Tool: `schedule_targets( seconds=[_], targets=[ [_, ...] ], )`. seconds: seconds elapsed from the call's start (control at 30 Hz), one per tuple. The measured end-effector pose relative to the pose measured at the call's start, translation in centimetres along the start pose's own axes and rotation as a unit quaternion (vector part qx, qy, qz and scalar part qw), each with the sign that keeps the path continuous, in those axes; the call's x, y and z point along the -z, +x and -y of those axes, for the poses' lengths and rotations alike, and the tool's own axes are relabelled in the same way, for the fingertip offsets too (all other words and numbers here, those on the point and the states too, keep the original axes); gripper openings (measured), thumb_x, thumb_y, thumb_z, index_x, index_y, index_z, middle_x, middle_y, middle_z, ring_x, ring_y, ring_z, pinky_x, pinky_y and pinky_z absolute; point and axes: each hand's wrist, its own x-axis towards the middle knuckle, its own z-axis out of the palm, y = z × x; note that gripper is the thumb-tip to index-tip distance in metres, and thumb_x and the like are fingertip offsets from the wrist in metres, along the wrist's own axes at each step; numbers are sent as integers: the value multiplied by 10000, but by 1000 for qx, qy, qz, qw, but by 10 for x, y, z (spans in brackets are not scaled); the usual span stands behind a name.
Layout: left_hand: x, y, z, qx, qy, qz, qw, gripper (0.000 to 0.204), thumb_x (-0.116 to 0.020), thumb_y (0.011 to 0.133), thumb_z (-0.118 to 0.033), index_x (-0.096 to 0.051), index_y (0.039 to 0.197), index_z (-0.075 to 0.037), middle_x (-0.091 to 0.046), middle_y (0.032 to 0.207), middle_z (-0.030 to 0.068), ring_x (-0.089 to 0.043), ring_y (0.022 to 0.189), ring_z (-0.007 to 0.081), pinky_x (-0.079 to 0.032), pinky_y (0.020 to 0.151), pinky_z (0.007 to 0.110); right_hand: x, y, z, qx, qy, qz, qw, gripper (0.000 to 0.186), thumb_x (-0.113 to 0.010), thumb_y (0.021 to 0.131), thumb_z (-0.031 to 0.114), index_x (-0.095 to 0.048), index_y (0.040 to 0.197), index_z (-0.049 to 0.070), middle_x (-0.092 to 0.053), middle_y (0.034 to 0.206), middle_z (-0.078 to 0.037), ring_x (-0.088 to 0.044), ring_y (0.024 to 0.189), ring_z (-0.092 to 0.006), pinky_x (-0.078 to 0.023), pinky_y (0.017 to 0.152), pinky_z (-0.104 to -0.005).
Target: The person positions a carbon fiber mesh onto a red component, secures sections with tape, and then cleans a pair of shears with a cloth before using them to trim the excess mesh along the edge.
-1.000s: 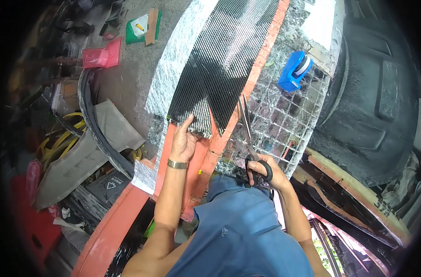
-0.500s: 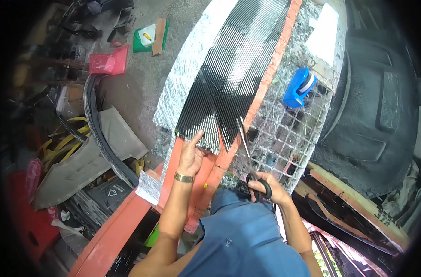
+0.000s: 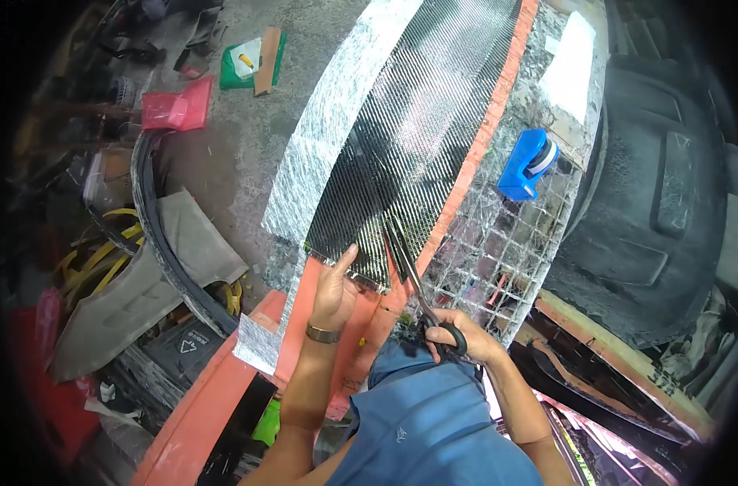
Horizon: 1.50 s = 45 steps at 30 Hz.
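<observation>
A length of black woven carbon-fibre cloth (image 3: 418, 121) lies along a long orange-red panel (image 3: 484, 134), with a slit running up from its near edge. My left hand (image 3: 337, 287) pinches that near edge left of the slit, thumb on top and fingers underneath. In my right hand (image 3: 473, 338) is a pair of long scissors (image 3: 418, 293) with black handles, fingers through the loops. Its blades point away from me and lie at the slit, slightly apart, their tips against the dark cloth.
White fibre matting (image 3: 316, 154) borders the cloth's left side. To the right, a blue tape dispenser (image 3: 521, 172) rests on a resin-spattered grid surface (image 3: 499, 251). A white sheet (image 3: 570, 69) lies beyond it. Left on the floor are a curved black strip (image 3: 162, 231) and a grey panel (image 3: 142, 300).
The scissors have moved left from beside the panel's edge onto the slit in the cloth. My left hand keeps its hold on the near edge.
</observation>
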Motion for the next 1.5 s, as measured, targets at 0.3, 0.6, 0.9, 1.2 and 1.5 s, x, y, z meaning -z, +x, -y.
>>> schedule_targets(
  seconds=[0.3,0.6,0.9,1.2,1.5],
  targets=[
    [-4,-3,-6,9,-7,-6,1000,228,-523,991,-110,-571,1194,-15,-670,1113,94,-680,959,196,-604,772,369,1,-5,15,-41,-36,26,998,381,-671,898,406,-604,806,42,-598,592,-38,-604,526,-124,-448,490,-244],
    [-2,-4,-5,22,-15,-10,1000,249,-509,1004,-140,-561,1213,-17,-664,1140,101,-674,997,208,-601,792,359,-1,7,22,-38,-54,6,998,395,-690,880,432,-621,831,46,-598,612,-22,-598,516,-101,-410,465,-232],
    [4,0,-1,21,-7,-17,1000,274,-495,1013,-176,-554,1221,-8,-668,1137,109,-692,947,229,-617,715,391,-4,34,20,1,-47,-8,999,323,-674,899,346,-621,834,35,-591,599,-13,-596,507,-95,-421,469,-222],
    [3,-1,-1,16,-2,-13,1000,261,-490,1014,-164,-554,1208,-2,-674,1099,101,-696,911,219,-620,700,379,-8,46,18,23,-49,-45,998,362,-726,866,360,-619,777,26,-585,581,-24,-563,487,-91,-399,453,-242],
    [1,-2,-4,14,31,15,999,263,-527,991,-122,-511,1238,-35,-658,1059,72,-688,856,179,-605,657,313,-7,49,11,17,-73,-58,996,334,-716,879,354,-651,854,27,-590,588,-15,-566,480,-88,-410,465,-233]
  ],
)
